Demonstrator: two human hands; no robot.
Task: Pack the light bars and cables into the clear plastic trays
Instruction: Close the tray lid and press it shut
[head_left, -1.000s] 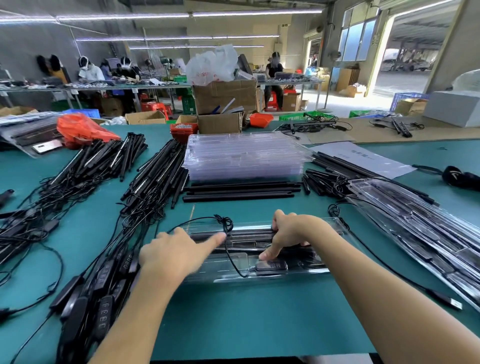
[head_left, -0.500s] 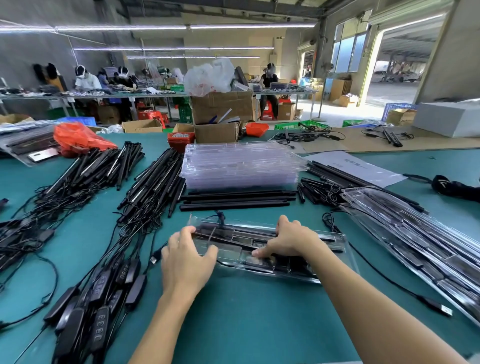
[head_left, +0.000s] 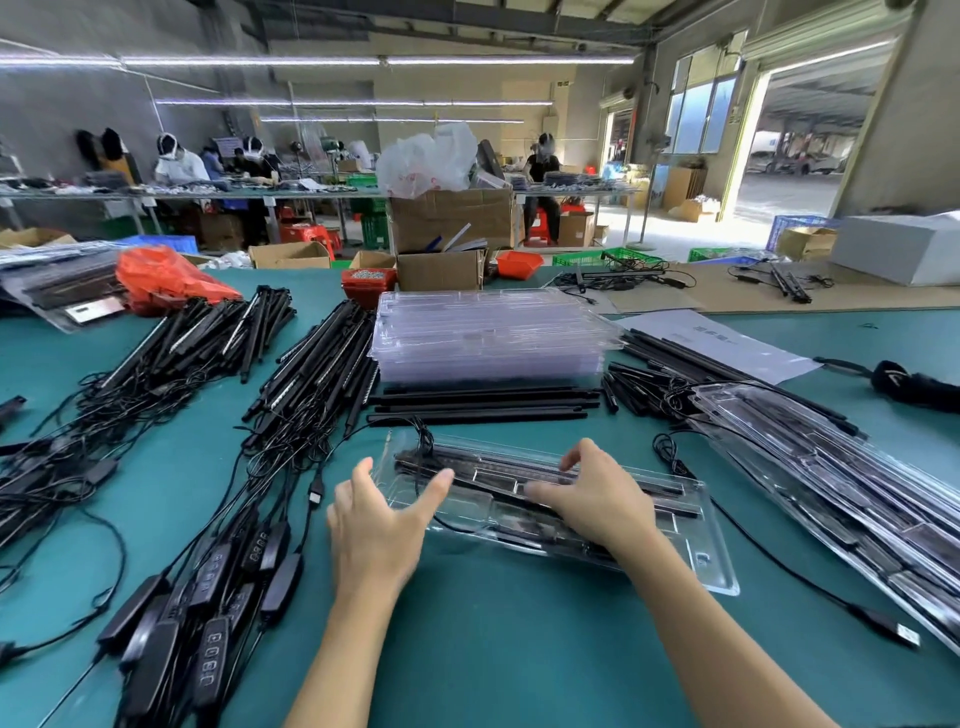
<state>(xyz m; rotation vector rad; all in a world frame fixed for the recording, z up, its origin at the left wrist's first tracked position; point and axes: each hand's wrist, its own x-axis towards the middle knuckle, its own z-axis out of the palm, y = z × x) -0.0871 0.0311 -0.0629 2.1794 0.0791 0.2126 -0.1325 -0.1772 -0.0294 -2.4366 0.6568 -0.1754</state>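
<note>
Tray (head_left: 711, 551) of thin clear plastic lies on the bench (head_left: 493, 649) before me, bars (head_left: 540, 470) and cable (head_left: 423, 441) seated inside. My left hand (head_left: 376, 525) is open, thumb touching the tray's left end; my right hand (head_left: 592, 499) presses spread fingers on its middle, gripping nothing. I judge it light, flexible and slippery: hold both short ends, level.

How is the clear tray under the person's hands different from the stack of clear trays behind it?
The tray under the hands is single and lies flat on the green table; the stack of trays is many layers high. The single tray holds black light bars and cable; the stack looks empty. Both are clear plastic, long and rectangular.
</note>
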